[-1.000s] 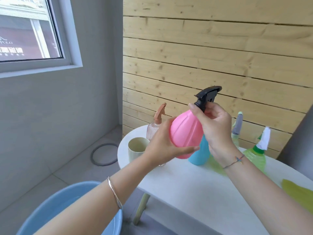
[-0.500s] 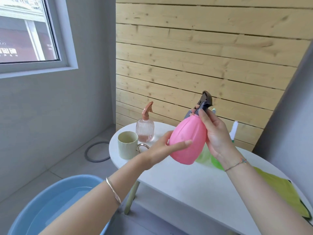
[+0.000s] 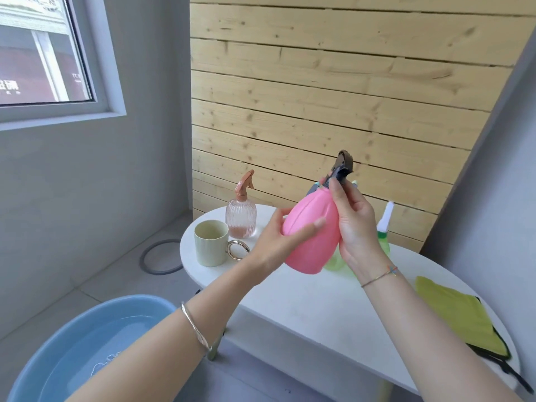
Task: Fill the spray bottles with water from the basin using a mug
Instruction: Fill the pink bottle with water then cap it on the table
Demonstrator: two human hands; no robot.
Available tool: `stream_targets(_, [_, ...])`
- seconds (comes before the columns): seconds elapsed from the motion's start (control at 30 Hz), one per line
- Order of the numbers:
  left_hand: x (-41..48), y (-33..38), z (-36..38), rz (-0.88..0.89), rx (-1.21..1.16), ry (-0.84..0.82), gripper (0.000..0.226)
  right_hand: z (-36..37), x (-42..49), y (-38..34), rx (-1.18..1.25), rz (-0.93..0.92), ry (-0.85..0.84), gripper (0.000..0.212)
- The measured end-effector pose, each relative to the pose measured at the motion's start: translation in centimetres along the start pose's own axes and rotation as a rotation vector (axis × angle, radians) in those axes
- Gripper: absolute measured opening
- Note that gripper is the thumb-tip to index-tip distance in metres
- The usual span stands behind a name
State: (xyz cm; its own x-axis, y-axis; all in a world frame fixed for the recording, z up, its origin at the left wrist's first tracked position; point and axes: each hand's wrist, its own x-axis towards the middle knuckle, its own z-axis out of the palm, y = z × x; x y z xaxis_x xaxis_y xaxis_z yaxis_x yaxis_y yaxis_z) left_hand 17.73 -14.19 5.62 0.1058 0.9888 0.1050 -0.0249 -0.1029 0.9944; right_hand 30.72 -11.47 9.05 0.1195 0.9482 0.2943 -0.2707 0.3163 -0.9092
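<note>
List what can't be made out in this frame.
Head view only.
- Neck of the pink bottle: hidden by fingers of the right hand.
- green bottle: mostly behind the pink bottle and that hand.
- basin: cut off by the bottom edge.

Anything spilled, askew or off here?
Nothing stands out. The pink plastic spray bottle is tilted only because the left hand and right hand hold it above the white table; the pale green mug and ribbed clear spray bottle stand upright. No spill visible.
</note>
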Motion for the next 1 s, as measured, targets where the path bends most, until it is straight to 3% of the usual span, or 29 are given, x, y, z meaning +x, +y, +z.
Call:
stream_targets(0.1, [0.1, 0.0, -0.9, -0.078, -0.119, -0.096, 0.067, 0.0, 0.3, -0.4, -0.006, 0.021, -0.068, 0.037])
stream_targets(0.2, [-0.2, 0.1, -1.2, -0.228, -0.266, -0.210, 0.048, 0.0, 0.5, -0.4, 0.018, 0.071, -0.127, 0.037])
stream_targets(0.37, [0.1, 0.0, -0.5, -0.045, 0.025, 0.033, 0.024, 0.1, 0.2, 0.2, 0.022, 0.016, -0.010, 0.025])
stream_targets(0.47, [-0.1, -0.7, -0.5, -0.024, 0.050, -0.027, 0.041, 0.3, 0.2, 0.6, -0.025, 0.016, 0.004, 0.020])
stream_targets(0.63, [0.2, -1.5, -1.6, -0.089, 0.018, -0.142, 0.071, 0.1, 0.5, 0.8, -0.024, 0.112, -0.062, 0.040])
stream_targets(0.73, [0.6, -1.4, -2.3, -0.197, -0.140, -0.245, 0.059, 0.0, 1.3, 0.6, -0.025, 0.131, -0.136, 0.049])
stream_targets(0.8, [0.7, -1.4, -2.7, -0.288, -0.257, -0.329, 0.066, -0.2, 2.3, -0.3, 0.095, 0.148, -0.214, 0.043])
stream_targets(0.9, [0.5, -2.3, -3.3, -0.362, -0.226, -0.388, 0.080, -0.6, 4.1, -2.8, 0.159, 0.037, -0.185, 0.021])
stream_targets(1.0, [0.5, -3.3, -4.2, -0.361, -0.070, -0.337, 0.082, -1.4, 5.6, -4.4, 0.021, -0.126, -0.094, 0.027])
